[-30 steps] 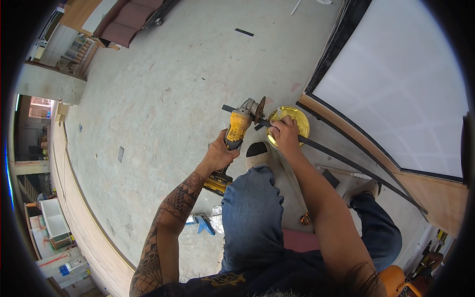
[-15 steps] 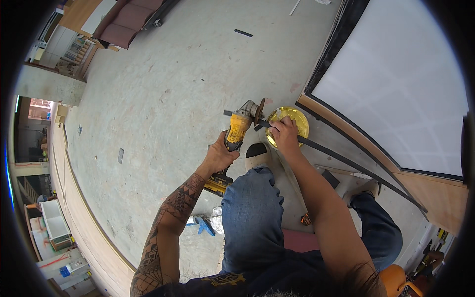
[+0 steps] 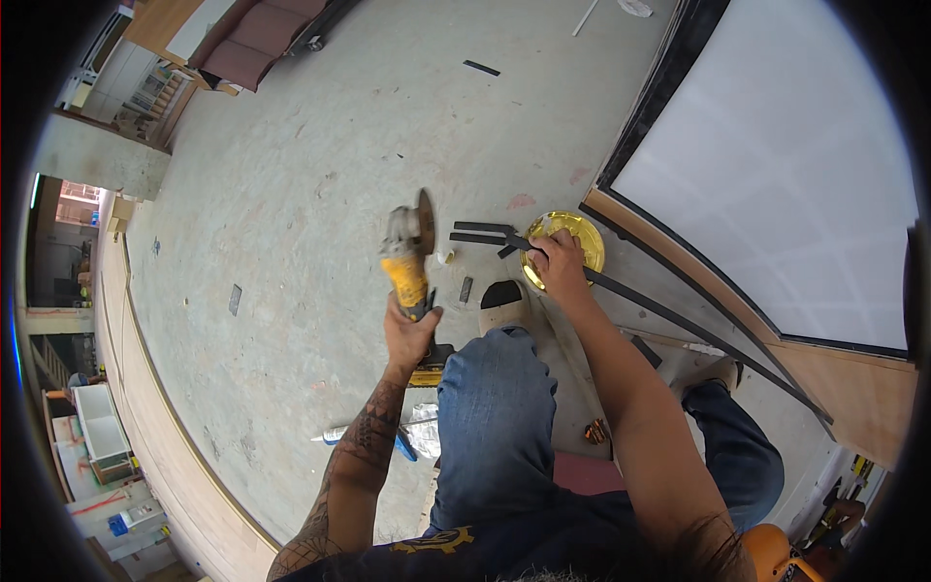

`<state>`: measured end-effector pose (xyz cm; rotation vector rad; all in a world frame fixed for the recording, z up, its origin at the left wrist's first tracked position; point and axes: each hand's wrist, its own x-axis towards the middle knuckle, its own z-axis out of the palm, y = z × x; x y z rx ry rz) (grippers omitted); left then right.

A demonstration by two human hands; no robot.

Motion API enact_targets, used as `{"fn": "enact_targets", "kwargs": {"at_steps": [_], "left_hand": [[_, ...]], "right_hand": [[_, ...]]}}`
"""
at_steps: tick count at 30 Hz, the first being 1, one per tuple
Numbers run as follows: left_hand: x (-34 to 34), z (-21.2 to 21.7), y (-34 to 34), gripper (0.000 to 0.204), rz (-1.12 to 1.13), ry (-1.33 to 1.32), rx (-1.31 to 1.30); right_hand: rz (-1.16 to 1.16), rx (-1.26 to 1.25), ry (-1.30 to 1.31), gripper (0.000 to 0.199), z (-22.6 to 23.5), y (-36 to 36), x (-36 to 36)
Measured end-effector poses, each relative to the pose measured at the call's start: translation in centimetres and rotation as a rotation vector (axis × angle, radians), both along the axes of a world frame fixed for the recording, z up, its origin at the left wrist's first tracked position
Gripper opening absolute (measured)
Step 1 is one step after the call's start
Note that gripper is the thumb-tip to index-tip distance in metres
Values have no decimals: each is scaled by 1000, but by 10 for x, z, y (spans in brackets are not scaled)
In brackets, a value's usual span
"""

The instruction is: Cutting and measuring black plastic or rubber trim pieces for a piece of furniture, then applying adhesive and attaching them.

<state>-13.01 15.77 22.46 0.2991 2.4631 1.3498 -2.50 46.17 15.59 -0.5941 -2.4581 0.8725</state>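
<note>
My left hand (image 3: 410, 330) is wrapped round the body of a yellow and black cordless angle grinder (image 3: 405, 272), blurred by motion. Its brown disc (image 3: 426, 223) points away from me, left of and apart from the black strip. My right hand (image 3: 558, 264) presses a long black strip (image 3: 679, 320) onto a round, shiny gold-coloured tin (image 3: 587, 233). From there the strip runs back to the lower right. Just left of the tin lie short black pieces (image 3: 475, 231); whether they join the strip I cannot tell. A small dark offcut (image 3: 466, 290) rests on the floor beside my shoe.
A large white panel with a black edge and wooden base (image 3: 776, 165) stands at the right. By my left forearm lies a blue caulking gun (image 3: 405, 444). A maroon padded seat (image 3: 257, 44) is at the far left. Another black offcut (image 3: 481, 68) lies farther out.
The grinder has swung left, away from the black strip, in my left hand. Short black pieces beside the tin now show. My right hand has stayed on the strip.
</note>
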Motion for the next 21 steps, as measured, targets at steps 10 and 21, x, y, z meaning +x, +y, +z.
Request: {"fn": "enact_targets", "kwargs": {"at_steps": [10,21], "left_hand": [[-4,-55,-116,56,387,10,354],[39,-108,-151,45,610,138,229]], "right_hand": [[31,-162,29,28,25,11,24],[-723,88,93,31,8,19,175]]}}
